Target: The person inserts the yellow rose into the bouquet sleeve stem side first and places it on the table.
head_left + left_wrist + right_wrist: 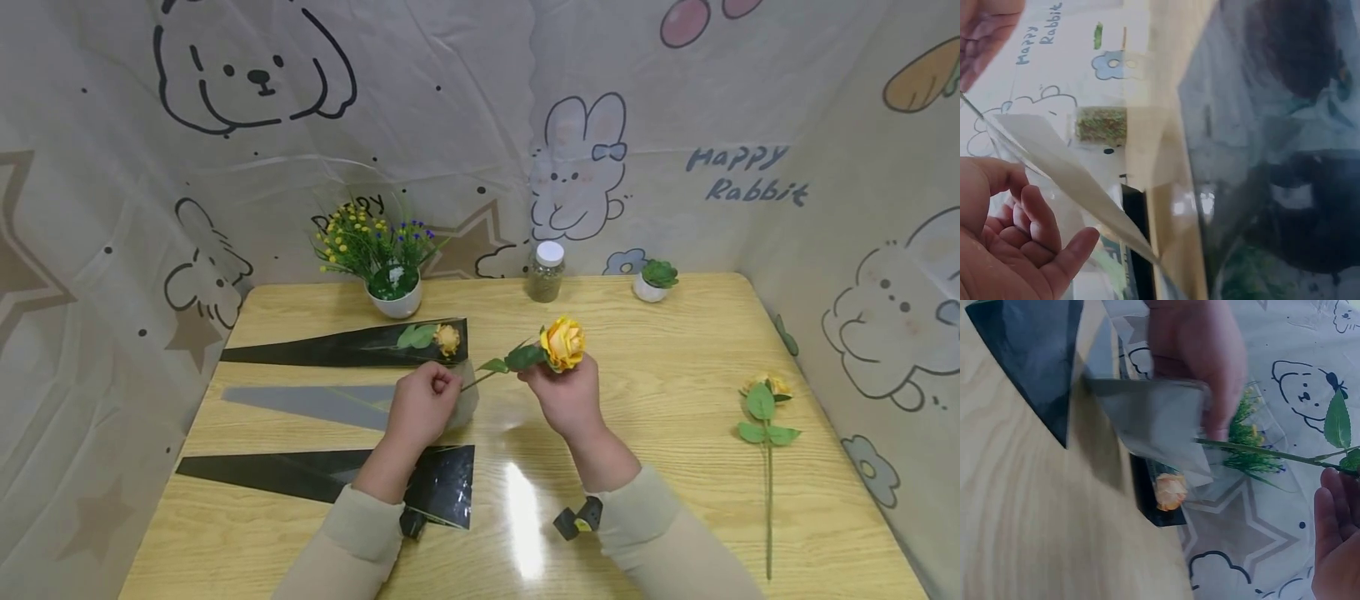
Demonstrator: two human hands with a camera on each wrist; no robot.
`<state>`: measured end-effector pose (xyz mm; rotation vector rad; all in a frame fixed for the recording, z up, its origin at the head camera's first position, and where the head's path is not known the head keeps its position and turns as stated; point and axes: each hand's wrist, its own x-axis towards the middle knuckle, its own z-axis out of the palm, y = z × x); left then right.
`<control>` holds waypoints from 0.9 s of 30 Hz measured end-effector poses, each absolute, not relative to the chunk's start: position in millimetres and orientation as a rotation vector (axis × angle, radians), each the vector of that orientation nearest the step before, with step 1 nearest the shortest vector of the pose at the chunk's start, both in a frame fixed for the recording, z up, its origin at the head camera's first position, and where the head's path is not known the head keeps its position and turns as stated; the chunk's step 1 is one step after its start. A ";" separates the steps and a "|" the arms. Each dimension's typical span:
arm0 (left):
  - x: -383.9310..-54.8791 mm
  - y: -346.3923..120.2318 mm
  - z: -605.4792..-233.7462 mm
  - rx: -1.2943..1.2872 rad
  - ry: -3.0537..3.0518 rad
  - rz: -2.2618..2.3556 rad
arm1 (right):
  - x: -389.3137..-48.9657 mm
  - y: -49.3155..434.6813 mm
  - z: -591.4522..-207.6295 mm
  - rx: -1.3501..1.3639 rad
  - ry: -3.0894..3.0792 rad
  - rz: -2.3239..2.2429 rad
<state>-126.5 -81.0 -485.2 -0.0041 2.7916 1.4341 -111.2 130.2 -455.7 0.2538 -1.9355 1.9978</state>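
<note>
Yellow rose point(564, 342) and grey wrapper point(315, 402) meet at the fingers

Both hands reach over the counter point(675, 375) from its near edge, and the yellow rose slants between them, above the middle. The right hand point(566, 396), angled inward, grasps the stem just below the bloom, which sits over its fingers. The left hand point(426, 400) points away from the near edge and slightly right, its fingers curled and grasping the wrapper's mouth; whether they pinch the stem too, I cannot tell. The stem slopes down to those fingertips.

The grey wrapper tapers toward the counter's left edge, between a far black wrapper point(337, 350) with a peach rose point(447, 339) in it and a near black wrapper point(292, 471) partly under the left arm. Another rose point(761, 402) lies along the right edge. Potted flowers point(396, 287), a jar point(545, 277) and a succulent point(660, 273) line the far edge.
</note>
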 end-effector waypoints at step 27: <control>-121.3 -70.9 -463.8 0.148 2.809 1.678 | -111.0 127.3 -471.3 0.548 -2.093 1.955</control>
